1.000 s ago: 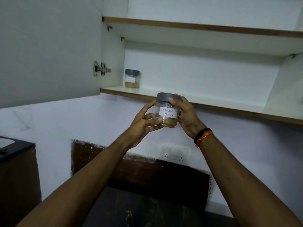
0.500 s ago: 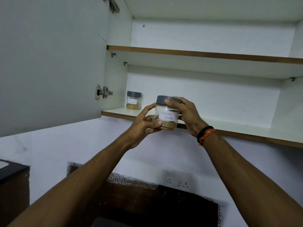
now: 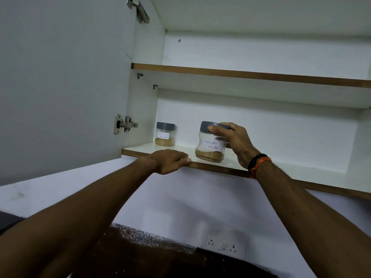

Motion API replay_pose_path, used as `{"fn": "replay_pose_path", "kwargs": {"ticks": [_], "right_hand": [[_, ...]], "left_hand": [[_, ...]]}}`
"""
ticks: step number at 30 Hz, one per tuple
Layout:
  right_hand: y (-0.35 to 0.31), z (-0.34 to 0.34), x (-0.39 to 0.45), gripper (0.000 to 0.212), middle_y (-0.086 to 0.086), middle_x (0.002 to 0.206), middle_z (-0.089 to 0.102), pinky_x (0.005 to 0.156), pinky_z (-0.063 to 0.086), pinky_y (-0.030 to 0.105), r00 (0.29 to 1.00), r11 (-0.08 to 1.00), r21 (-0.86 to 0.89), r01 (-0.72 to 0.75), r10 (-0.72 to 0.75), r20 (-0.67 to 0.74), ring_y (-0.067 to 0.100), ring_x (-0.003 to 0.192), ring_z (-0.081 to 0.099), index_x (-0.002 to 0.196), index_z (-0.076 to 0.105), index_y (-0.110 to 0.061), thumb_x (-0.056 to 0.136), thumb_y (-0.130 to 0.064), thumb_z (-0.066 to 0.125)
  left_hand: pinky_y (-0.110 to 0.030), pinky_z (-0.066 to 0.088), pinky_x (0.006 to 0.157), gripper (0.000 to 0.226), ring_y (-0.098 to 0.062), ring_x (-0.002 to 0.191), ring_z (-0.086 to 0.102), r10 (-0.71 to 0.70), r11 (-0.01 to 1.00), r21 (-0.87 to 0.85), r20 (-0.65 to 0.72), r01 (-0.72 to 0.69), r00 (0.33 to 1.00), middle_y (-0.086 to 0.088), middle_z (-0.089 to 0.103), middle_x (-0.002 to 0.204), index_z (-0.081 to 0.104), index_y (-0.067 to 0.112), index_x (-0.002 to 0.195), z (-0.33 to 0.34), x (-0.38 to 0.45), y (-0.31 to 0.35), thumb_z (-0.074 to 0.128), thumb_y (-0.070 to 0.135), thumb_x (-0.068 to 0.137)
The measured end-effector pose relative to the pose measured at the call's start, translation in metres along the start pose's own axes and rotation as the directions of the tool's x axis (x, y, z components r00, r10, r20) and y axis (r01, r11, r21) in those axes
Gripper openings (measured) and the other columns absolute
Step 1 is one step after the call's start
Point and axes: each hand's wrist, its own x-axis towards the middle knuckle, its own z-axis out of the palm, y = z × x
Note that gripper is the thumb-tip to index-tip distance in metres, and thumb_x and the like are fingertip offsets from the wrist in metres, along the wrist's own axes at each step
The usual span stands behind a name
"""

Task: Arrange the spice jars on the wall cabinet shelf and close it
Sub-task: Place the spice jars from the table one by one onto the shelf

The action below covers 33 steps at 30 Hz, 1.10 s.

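Showing the head view: the right hand (image 3: 235, 143) grips the coriander jar (image 3: 210, 143) by its grey lid and side, fingers curled round it. The jar is tilted, its long axis leaning off vertical, its base at or just above the front of the lower shelf (image 3: 281, 167); whether it touches cannot be told. A second jar (image 3: 165, 134) stands upright further back and to the left, near the cabinet's side wall, apart from the first. The left hand (image 3: 170, 160) rests on the shelf's front edge, fingers loosely bent, holding nothing, and lies nearer the second jar. The door (image 3: 60, 77) stands open. Compared with a second ago, the left hand has left the jar, which has risen from below the shelf to shelf level.
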Motion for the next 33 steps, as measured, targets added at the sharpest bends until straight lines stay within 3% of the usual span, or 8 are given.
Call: {"fn": "replay_pose_path", "kwargs": {"ticks": [2, 8, 12, 20, 25, 28, 33], "right_hand": [[0.004, 0.002, 0.013, 0.045, 0.004, 0.110, 0.074, 0.082, 0.058, 0.038, 1.000, 1.000, -0.021, 0.002, -0.002, -0.006, 0.022, 0.097, 0.072, 0.107, 0.072, -0.018, 0.071, -0.041, 0.086], [0.018, 0.010, 0.062, 0.051, 0.010, 0.109, 0.074, 0.091, 0.056, 0.051, 1.000, 0.994, -0.113, -0.007, 0.008, 0.003, 0.029, 0.101, 0.072, 0.105, 0.072, -0.010, 0.068, -0.042, 0.087], [0.031, 0.025, 0.101, 0.045, 0.012, 0.107, 0.073, 0.088, 0.057, 0.050, 0.999, 0.979, -0.202, -0.028, 0.034, 0.026, 0.028, 0.100, 0.071, 0.097, 0.068, -0.008, 0.071, -0.041, 0.085], [0.058, 0.066, 0.158, 0.038, 0.009, 0.098, 0.071, 0.075, 0.052, 0.037, 0.988, 0.937, -0.342, -0.071, 0.113, 0.105, 0.029, 0.100, 0.069, 0.084, 0.063, -0.012, 0.073, -0.042, 0.084], [0.081, 0.083, 0.175, 0.044, 0.015, 0.107, 0.072, 0.079, 0.052, 0.037, 0.980, 0.926, -0.366, -0.088, 0.147, 0.136, 0.033, 0.106, 0.066, 0.099, 0.071, -0.002, 0.078, -0.039, 0.082], [0.089, 0.086, 0.183, 0.040, 0.014, 0.105, 0.072, 0.077, 0.050, 0.037, 0.983, 0.921, -0.382, -0.069, 0.128, 0.130, 0.032, 0.105, 0.066, 0.092, 0.070, -0.006, 0.078, -0.041, 0.082], [0.095, 0.088, 0.197, 0.046, 0.010, 0.107, 0.072, 0.091, 0.054, 0.043, 0.986, 0.892, -0.450, -0.042, 0.110, 0.125, 0.029, 0.104, 0.064, 0.103, 0.074, -0.005, 0.080, -0.044, 0.080]], "left_hand": [[-0.040, 0.033, 0.113, 0.067, -0.023, 0.141, 0.042, -0.021, 0.996, 0.082, 0.043, 0.017, 0.999, 0.004, 0.045, 0.154, 0.039, 0.033, 0.150, -0.001, 0.013, -0.005, 0.026, 0.071, 0.097], [-0.042, 0.021, 0.121, 0.079, -0.019, 0.150, 0.028, 0.032, 0.988, 0.146, 0.127, -0.050, 0.991, 0.009, 0.031, 0.162, 0.024, 0.046, 0.154, -0.003, 0.033, -0.021, 0.022, 0.085, 0.085], [-0.043, 0.033, 0.116, 0.081, -0.018, 0.142, 0.041, 0.077, 0.980, 0.185, 0.016, -0.079, 0.997, 0.011, 0.042, 0.156, 0.029, 0.050, 0.150, 0.004, 0.032, -0.027, 0.015, 0.089, 0.081], [-0.041, 0.044, 0.108, 0.076, -0.020, 0.133, 0.052, 0.145, 0.964, 0.238, -0.082, -0.122, 0.986, 0.006, 0.053, 0.148, 0.042, 0.039, 0.148, 0.006, 0.032, -0.030, 0.023, 0.081, 0.088], [-0.040, 0.048, 0.103, 0.075, -0.020, 0.126, 0.058, 0.193, 0.956, 0.247, -0.127, -0.158, 0.973, 0.003, 0.060, 0.142, 0.047, 0.031, 0.146, 0.006, 0.034, -0.033, 0.027, 0.077, 0.091], [-0.039, 0.050, 0.100, 0.074, -0.020, 0.123, 0.060, 0.208, 0.952, 0.255, -0.137, -0.168, 0.969, 0.001, 0.063, 0.138, 0.049, 0.028, 0.146, 0.007, 0.035, -0.033, 0.028, 0.074, 0.092], [-0.037, 0.051, 0.096, 0.071, -0.019, 0.117, 0.063, 0.216, 0.947, 0.275, -0.161, -0.166, 0.963, 0.002, 0.066, 0.133, 0.051, 0.026, 0.144, 0.009, 0.037, -0.035, 0.031, 0.072, 0.094]]}}
